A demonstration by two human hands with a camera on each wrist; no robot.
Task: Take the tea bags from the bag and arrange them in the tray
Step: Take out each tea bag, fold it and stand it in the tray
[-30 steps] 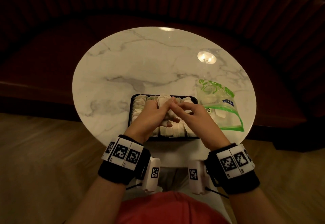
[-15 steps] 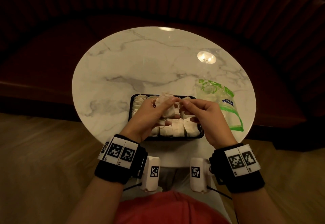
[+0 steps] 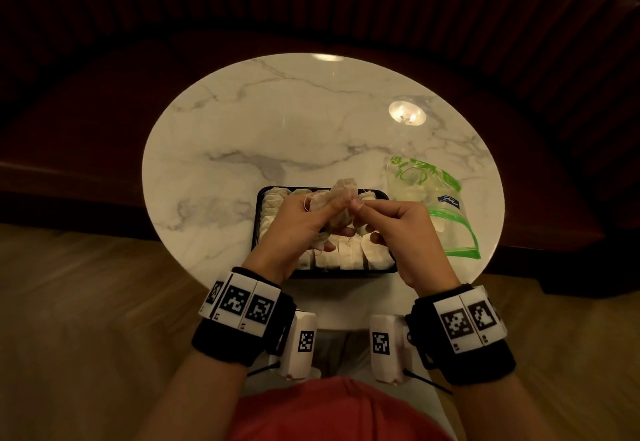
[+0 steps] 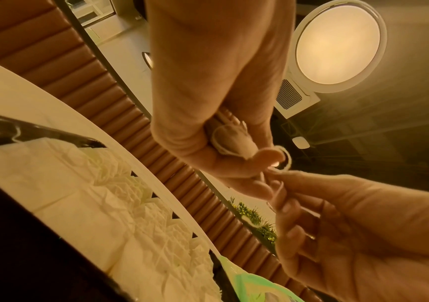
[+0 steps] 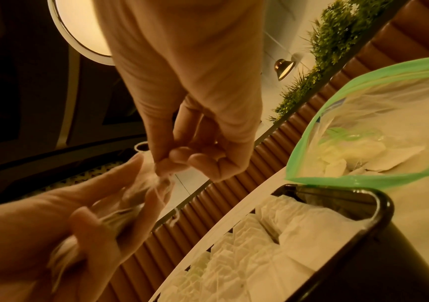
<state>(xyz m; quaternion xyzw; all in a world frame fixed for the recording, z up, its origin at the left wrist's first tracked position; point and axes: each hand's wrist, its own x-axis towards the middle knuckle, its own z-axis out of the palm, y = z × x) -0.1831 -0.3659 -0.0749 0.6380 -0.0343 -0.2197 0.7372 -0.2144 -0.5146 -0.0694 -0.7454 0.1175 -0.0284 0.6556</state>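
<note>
Above the black tray (image 3: 257,232), held clear of it: a clump of tea bags (image 3: 334,205), wrapped in the curled fingers of the left hand (image 3: 294,229). Just beside it, the right hand (image 3: 405,232), thumb and forefinger pressed together on a thin white string (image 4: 284,161) coming off the clump, remaining fingers curled loosely. From the left wrist view, string looped around the tip of a left fingertip (image 4: 270,155) and running into the right hand's pinch. From the right wrist view, papery edges of the clump fanned out between the left fingers; exact count of bags impossible to tell. In the tray, rows of pale tea bags (image 3: 346,255) standing packed side by side, filling most of it. To the right of the tray, touching its far right corner in the right wrist view, a clear zip bag (image 3: 429,198) with a green rim, mouth gaping open, several more tea bags (image 5: 358,151) lying inside. All on a round white marble table (image 3: 242,129), tray near the front edge.
</note>
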